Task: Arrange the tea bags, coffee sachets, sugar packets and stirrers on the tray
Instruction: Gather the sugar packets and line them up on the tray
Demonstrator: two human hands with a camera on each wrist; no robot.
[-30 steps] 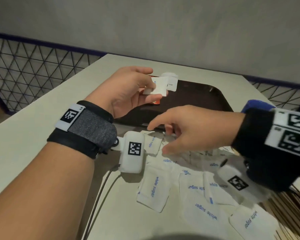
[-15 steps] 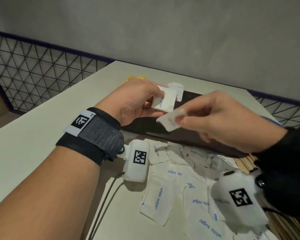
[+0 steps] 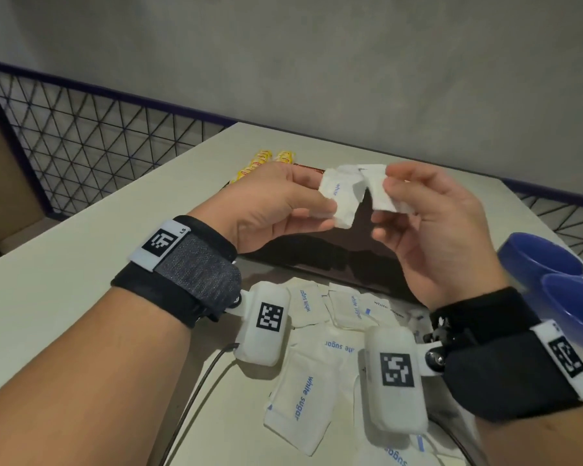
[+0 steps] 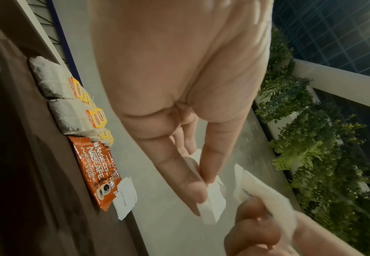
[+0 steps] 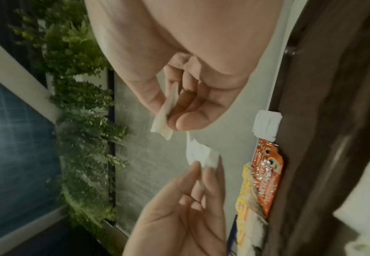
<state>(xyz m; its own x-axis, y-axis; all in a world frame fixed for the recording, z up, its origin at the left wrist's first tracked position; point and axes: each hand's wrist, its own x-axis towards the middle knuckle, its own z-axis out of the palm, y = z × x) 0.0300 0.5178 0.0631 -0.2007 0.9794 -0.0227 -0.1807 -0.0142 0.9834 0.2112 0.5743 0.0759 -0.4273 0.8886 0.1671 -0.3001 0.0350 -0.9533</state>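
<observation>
Hanging above the dark tray (image 3: 320, 260), two small bundles of white sugar packets are held just apart, not quite touching at their upper corners. The left bundle (image 3: 338, 202) is pinched between thumb and fingers of the left hand (image 3: 270, 206); the right packet (image 3: 382, 193) is pinched at its edge by thumb and forefinger of the right hand (image 3: 435, 230), the remaining fingers loosely curled. The long axis of each bundle runs roughly up and down and a little toward the other, so the coming move is judged to turn on the gap between them: the right packet lies just to the right of the left bundle and would be slid against it, the right hand being the nearer mover.

On the tray's far edge a single sugar packet (image 4: 125, 197) is laid beside orange coffee sachets (image 4: 97, 171) and a row of tea bags (image 4: 70, 110). Loose sugar packets (image 3: 300, 401) are scattered on the table (image 3: 64, 287) near the wrists, with a blue dish (image 3: 552, 267) at the right.

How many packets are in each pinch cannot be told. No stirrers can be made out. Much of the tray floor is hidden by the hands.
</observation>
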